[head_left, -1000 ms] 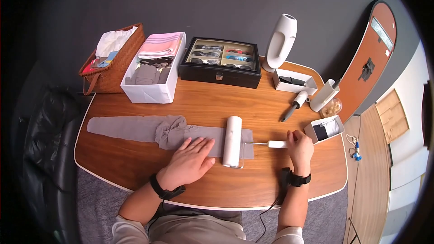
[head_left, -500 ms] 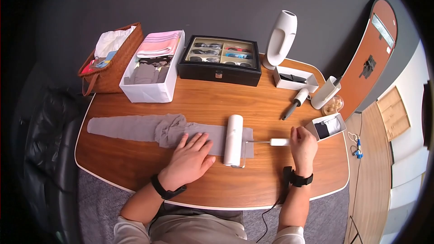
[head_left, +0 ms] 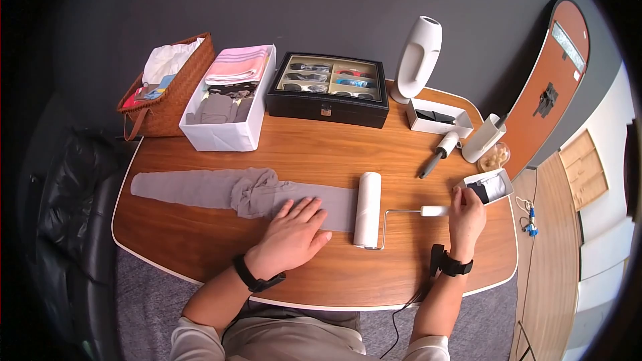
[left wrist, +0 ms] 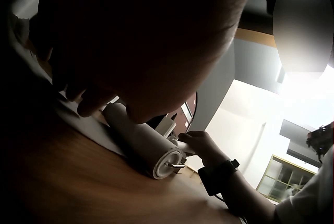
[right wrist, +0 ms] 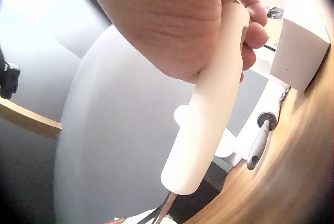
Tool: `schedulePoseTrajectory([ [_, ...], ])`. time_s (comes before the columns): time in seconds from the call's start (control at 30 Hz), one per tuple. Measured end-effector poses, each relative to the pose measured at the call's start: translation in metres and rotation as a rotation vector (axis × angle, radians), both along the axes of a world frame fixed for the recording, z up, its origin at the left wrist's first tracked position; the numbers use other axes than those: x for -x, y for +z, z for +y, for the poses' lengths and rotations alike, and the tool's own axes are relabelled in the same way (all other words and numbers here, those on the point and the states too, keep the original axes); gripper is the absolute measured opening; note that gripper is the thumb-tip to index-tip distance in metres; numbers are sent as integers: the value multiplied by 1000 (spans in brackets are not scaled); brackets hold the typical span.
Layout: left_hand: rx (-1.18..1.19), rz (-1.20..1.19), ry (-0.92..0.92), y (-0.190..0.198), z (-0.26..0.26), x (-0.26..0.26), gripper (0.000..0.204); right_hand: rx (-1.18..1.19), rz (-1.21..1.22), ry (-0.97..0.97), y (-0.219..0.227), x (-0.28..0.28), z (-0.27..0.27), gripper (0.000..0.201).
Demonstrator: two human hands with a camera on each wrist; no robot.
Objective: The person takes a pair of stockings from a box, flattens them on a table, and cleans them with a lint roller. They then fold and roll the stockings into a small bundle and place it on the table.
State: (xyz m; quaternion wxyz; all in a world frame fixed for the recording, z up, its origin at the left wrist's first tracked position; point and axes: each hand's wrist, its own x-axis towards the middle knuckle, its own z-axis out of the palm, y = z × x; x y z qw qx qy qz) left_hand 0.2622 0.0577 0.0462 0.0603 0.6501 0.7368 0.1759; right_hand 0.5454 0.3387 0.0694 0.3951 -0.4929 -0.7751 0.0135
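My left hand (head_left: 293, 234) lies flat on a long grey garment (head_left: 187, 189), fingers spread, near a bunched fold in its middle. The garment stretches across the table, narrow at the left like a leg of leggings. At its right end sits a large white lint roller (head_left: 368, 210), which hides the garment's edge. My right hand (head_left: 467, 222) grips the roller's white handle (right wrist: 209, 114), joined to it by a bent wire frame. In the left wrist view, the roller's capped end (left wrist: 168, 163) shows beyond my dark, shaded left hand.
Along the back stand a wicker basket (head_left: 175, 108), a white bin (head_left: 224, 139) of folded clothes, a black glasses case (head_left: 326, 115) and a white face-shaped vase (head_left: 416, 60). To the right are a smaller lint roller (head_left: 439, 154) and a small white box (head_left: 500, 187) near my right hand.
My right hand has drawn the lint roller to the right, from on top of the garment to its right end. My left hand has stayed on the garment, shifting slightly right.
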Motion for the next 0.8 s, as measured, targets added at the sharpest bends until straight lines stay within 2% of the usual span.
schedulePoseTrajectory([
  [0.1, -71, 3, -22, -4, 10, -3, 55, 9, -8, 55, -4, 9, -3, 30],
  [0.3, 55, -18, -7, -6, 17, -6, 57, 30, -69, 102, -7, 23, -12, 32],
  [0.6, 93, -56, -20, -7, 10, 2, 58, 23, 38, -86, -1, -7, 7, 24],
  [0.8, 88, -62, 2, -7, 7, 7, 58, -10, -7, 57, -5, 14, -4, 28],
])
